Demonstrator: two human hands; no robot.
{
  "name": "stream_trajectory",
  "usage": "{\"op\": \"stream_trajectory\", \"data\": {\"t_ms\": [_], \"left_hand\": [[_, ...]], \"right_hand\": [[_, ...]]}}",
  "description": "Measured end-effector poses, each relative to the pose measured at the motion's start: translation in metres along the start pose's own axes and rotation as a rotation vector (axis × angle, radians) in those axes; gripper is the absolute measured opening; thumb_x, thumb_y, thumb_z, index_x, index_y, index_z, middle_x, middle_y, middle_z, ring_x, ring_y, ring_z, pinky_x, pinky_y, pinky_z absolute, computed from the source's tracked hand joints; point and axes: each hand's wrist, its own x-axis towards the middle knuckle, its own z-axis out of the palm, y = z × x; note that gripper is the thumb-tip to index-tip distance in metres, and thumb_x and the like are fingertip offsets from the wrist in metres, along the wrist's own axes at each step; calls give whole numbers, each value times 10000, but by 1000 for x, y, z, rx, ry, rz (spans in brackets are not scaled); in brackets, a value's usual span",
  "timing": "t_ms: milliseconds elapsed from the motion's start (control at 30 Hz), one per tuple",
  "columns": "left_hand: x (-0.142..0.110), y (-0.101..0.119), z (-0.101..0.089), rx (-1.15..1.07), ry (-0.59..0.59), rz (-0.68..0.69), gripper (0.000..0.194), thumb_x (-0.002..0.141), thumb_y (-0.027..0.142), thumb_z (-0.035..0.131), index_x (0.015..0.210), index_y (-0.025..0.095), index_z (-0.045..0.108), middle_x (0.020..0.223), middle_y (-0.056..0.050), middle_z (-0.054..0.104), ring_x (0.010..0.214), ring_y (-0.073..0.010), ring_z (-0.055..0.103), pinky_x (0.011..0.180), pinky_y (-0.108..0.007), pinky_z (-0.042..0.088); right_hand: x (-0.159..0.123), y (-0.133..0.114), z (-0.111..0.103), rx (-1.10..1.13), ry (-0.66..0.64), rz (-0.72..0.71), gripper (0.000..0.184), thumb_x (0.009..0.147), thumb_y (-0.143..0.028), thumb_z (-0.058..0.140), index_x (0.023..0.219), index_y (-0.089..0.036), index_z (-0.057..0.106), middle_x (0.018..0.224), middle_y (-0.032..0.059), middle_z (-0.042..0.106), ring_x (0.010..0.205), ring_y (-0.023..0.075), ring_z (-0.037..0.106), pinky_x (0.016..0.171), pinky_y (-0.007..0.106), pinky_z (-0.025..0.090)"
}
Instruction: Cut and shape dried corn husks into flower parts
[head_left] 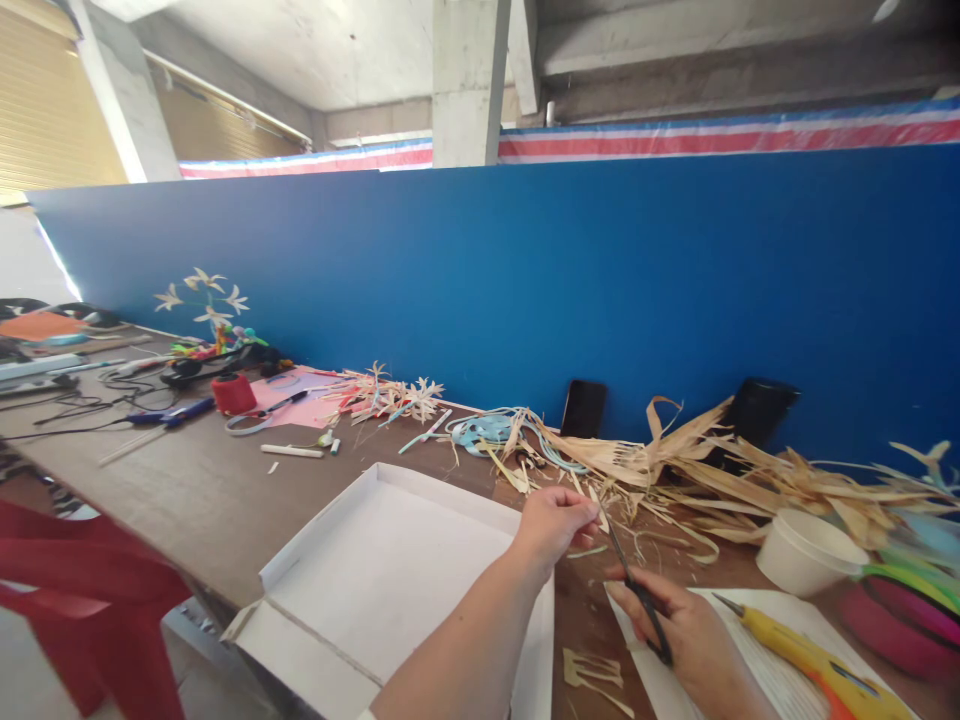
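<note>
My left hand (553, 525) is over the right edge of the white box lid (420, 560), its thumb and fingers pinching a small pale strip of dried husk (593, 496). To its right and lower, my right hand (694, 635) grips a pair of black-handled scissors (646, 605), the blades pointing up to the pinched strip. Whether the blades touch the strip is too small to tell. Long dried corn husks (675, 455) lie behind both hands, with scraps scattered on the brown table. A slit piece of husk (592, 668) lies between my forearm and my right hand.
A yellow glue gun (817, 660) rests on paper at the right, near a white tub (810, 550). Two phones lean on the blue partition (465, 280). Light-blue cord (484, 432), husk flowers (420, 398) and a red thread spool (234, 394) lie leftward. A red chair (82, 600) stands left.
</note>
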Motion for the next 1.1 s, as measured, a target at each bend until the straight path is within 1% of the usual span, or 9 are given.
{"op": "stream_trajectory", "data": {"t_ms": [133,267,400,600,767,967,1000,1100], "left_hand": [[0,-1,0,-11,-5,3,305,538,361,739,666,113,618,605,-24,599,552,-90,540,516,-207,453],[1,-2,0,-22,-3,14,315,527,372,741,661,114,618,594,-22,595,553,-93,538,517,-207,447],[2,-4,0,-30,-3,14,310,529,365,740,663,113,618,595,-24,598,552,-95,538,525,-215,446],[3,-6,0,-16,-12,7,274,551,335,725,670,111,622,588,-25,599,537,-92,533,529,-223,449],[3,-7,0,0,-8,5,277,546,333,728,670,111,620,589,-24,601,541,-96,539,533,-224,447],[3,-7,0,-2,-15,2,309,534,350,733,675,103,611,598,-28,604,545,-96,542,537,-226,451],[4,-7,1,-3,-17,2,312,533,350,732,676,101,610,597,-27,603,542,-93,541,536,-224,451],[4,-6,1,-2,-21,13,305,537,342,725,672,97,604,593,-23,599,524,-84,533,528,-216,446]], "right_hand": [[0,1,1,6,9,-22,326,646,-467,626,847,-218,684,461,-54,482,468,121,421,454,219,341],[-2,-5,1,14,2,-2,348,640,-475,622,853,-207,684,440,-58,449,455,121,413,450,223,342],[-3,-8,2,43,7,25,371,627,-481,627,859,-197,684,442,-57,448,446,119,408,438,226,338],[-1,-2,2,88,-5,27,362,630,-433,654,898,-191,673,471,-53,481,472,115,418,453,223,345],[-2,1,0,65,-4,32,328,650,-422,646,894,-204,673,476,-58,492,470,108,404,453,211,342],[0,4,-2,5,9,-36,286,640,-427,651,844,-232,693,607,-30,620,578,145,515,523,209,403],[1,5,-2,2,9,-35,294,643,-436,646,849,-231,693,585,-32,611,567,144,514,516,209,403],[4,8,-2,30,17,-10,357,680,-473,608,917,-215,678,475,-48,520,495,128,467,477,212,380]]}}
